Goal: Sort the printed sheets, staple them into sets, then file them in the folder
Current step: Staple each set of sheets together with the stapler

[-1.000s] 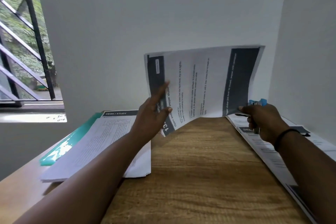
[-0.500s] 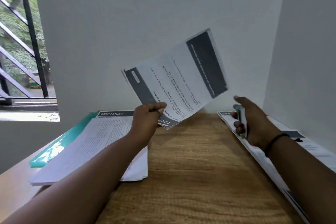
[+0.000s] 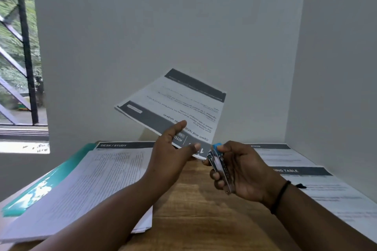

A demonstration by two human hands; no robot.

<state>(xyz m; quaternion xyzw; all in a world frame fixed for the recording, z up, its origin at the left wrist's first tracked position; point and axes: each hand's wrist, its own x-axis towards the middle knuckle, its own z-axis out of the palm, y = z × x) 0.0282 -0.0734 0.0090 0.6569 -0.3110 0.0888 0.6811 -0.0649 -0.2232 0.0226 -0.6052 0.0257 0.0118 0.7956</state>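
Observation:
My left hand pinches a thin set of printed sheets by its near corner and holds it in the air above the wooden desk. The set has dark header bands and its print faces me upside down. My right hand grips a small blue and metal stapler, whose jaws sit at the near right corner of the held set. A stack of printed sheets headed "DESK / STUDY" lies on the left, on top of a teal folder.
More printed sheets lie along the desk's right side against the white wall. Another white wall closes the back. A window with dark bars is at the far left.
The held set has tipped down and swung toward me. My right hand has brought the stapler from the right up to the set's near corner.

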